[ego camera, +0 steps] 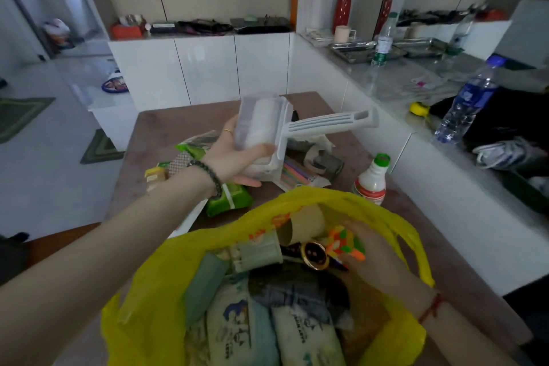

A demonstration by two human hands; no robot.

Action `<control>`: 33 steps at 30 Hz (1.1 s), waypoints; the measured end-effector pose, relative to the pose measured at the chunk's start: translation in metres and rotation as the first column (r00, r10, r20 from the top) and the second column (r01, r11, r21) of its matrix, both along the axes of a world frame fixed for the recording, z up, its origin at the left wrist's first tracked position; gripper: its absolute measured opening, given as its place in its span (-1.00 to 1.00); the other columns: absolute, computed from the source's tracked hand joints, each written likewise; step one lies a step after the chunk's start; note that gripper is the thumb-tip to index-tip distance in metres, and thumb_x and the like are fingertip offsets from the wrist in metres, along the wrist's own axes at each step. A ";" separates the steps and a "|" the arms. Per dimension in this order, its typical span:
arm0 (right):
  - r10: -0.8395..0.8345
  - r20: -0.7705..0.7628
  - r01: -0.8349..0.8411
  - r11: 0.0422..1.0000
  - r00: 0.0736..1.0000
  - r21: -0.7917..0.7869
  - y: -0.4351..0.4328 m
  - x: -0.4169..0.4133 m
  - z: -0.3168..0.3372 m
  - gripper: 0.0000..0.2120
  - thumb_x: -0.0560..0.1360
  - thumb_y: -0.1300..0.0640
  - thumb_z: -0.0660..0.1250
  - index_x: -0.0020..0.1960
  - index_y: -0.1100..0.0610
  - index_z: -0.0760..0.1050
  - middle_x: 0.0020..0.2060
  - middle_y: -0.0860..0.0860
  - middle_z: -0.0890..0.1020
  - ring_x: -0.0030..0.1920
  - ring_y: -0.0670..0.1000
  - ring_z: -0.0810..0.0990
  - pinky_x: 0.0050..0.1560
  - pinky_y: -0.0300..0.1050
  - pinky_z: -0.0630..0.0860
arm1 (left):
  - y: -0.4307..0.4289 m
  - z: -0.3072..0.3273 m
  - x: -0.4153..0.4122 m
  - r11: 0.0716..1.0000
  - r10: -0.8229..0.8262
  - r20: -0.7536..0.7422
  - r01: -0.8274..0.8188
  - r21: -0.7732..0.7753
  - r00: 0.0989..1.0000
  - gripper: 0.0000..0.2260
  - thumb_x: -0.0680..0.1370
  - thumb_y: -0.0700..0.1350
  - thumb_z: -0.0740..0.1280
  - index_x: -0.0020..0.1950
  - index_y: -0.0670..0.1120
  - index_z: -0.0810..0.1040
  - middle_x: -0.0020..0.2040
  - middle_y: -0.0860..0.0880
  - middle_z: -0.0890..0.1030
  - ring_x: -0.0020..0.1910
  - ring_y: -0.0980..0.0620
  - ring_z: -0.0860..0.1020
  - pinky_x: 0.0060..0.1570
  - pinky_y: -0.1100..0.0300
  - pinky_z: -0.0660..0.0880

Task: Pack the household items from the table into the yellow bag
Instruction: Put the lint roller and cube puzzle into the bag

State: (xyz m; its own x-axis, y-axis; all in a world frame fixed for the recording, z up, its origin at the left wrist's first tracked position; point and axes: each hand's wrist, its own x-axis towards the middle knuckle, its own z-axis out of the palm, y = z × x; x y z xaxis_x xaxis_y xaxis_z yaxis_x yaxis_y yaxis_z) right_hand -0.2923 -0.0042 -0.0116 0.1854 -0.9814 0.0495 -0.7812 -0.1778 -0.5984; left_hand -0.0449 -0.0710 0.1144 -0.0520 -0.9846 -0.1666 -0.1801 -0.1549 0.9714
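Observation:
My left hand (237, 154) grips a white lint roller (267, 125) by its covered head and holds it above the brown table (154, 140), handle pointing right. The yellow bag (148, 306) gapes open at the near edge, filled with tissue packs, a grey-green cup, a round gold-rimmed item and other things. My right hand (377, 255) is inside the bag's right side, fingers on a multicoloured puzzle cube (346, 242). On the table lie green wipe packs (228, 199), a bundle of coloured straws (297, 175) and a white bottle with a green cap (371, 181).
A white counter (401, 83) runs along the right with water bottles, metal trays, a yellow tape measure, a dark bag and a shoe. White cabinets stand behind the table. Open floor with green mats lies to the left.

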 end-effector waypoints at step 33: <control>0.723 0.141 -0.605 0.436 0.677 0.667 0.043 0.171 -0.005 -0.72 0.54 0.01 0.21 0.21 0.07 0.45 -0.13 0.00 0.59 -0.20 -0.01 0.55 -0.24 -0.15 0.50 | 0.146 -0.059 0.129 0.953 0.002 0.267 -0.082 0.290 0.964 -0.59 0.29 0.04 0.44 0.10 0.00 0.50 -0.04 -0.06 0.62 -0.07 -0.03 0.59 -0.02 0.15 0.59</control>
State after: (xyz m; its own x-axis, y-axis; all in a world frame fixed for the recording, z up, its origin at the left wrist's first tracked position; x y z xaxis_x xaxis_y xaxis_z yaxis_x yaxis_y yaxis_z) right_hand -0.1213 0.0388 -0.0165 0.7397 -0.3203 -0.5918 -0.6725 -0.3208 -0.6670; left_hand 0.0842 0.0748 0.0555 0.0729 -0.8887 -0.4527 -0.4072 -0.4408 0.7999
